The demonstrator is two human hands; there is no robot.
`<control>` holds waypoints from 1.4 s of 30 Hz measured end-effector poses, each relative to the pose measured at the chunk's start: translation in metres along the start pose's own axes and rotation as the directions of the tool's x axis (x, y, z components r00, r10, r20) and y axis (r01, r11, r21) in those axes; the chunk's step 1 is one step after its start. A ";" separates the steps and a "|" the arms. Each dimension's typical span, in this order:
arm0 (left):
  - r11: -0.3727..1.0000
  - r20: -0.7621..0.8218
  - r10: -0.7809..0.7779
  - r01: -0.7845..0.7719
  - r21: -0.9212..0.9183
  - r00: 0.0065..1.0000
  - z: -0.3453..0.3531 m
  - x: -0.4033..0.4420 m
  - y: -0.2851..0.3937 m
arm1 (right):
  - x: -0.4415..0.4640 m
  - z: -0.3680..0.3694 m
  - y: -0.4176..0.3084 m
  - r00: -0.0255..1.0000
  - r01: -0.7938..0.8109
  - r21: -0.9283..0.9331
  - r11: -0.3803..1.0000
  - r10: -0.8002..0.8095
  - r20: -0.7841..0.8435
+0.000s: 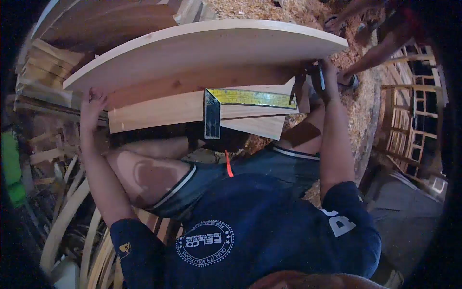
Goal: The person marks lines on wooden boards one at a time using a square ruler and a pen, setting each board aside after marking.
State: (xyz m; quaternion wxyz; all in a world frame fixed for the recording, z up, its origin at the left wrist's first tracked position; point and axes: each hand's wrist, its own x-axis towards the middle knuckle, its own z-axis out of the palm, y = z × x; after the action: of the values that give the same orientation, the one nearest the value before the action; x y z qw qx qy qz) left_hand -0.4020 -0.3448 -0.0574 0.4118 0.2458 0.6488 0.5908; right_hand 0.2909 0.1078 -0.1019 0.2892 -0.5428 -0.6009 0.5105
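Observation:
A curved wooden board [211, 53] stands on edge across my lap, its rounded edge facing up. My left hand [95, 103] grips its left end. At the right end, my right hand [325, 82] is closed around a thin pale-blue object [321, 77], too dim to name; its fingers are in shadow beside the board. In front of the curved board lie flat light wooden boards [154, 114]. A try square [212, 115] with a black stock and yellow ruled blade rests on them, its blade end close to my right hand.
Wood shavings [264, 9] cover the ground ahead and to the right. Another person's legs [375, 53] are at upper right. Wood strips [67, 226] lie at left, near a green object [12, 168]. Slatted wooden frames [414, 111] stand at right.

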 end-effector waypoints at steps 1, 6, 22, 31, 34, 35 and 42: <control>0.975 0.048 0.065 -0.074 0.208 0.997 -0.001 -0.002 -0.002 | 0.002 -0.001 0.004 1.000 0.009 -0.035 0.999 -0.009 0.006; 0.876 -0.008 0.062 -0.050 0.480 0.998 0.004 -0.019 0.007 | -0.024 0.013 -0.028 0.995 -0.086 0.454 0.887 0.054 0.082; 0.961 -0.165 -0.113 0.150 0.231 0.980 0.010 -0.022 0.025 | -0.061 0.001 -0.072 1.000 -0.006 0.182 0.983 0.002 0.026; 0.751 0.011 -0.038 0.021 0.660 0.999 -0.027 -0.009 0.020 | -0.104 -0.010 -0.071 0.986 0.144 -0.175 0.974 -0.126 0.110; 0.489 0.001 -0.054 0.026 0.872 0.999 0.001 -0.014 0.033 | -0.094 0.006 -0.067 0.983 0.099 -0.028 0.995 -0.094 0.155; 0.438 -0.026 -0.059 0.049 0.897 0.998 0.007 -0.014 0.037 | -0.094 0.006 -0.073 0.981 0.085 -0.086 0.993 -0.069 0.180; 0.709 -0.237 -0.014 0.177 0.683 0.971 0.090 -0.035 0.059 | -0.081 0.012 -0.049 0.957 0.255 -0.084 0.963 -0.239 0.166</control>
State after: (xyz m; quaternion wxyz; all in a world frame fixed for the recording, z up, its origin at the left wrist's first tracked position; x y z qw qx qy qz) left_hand -0.3185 -0.3112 0.0115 0.2462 0.2839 0.8761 0.3021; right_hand 0.2829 0.0328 -0.0437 0.2746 -0.4366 -0.7105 0.4787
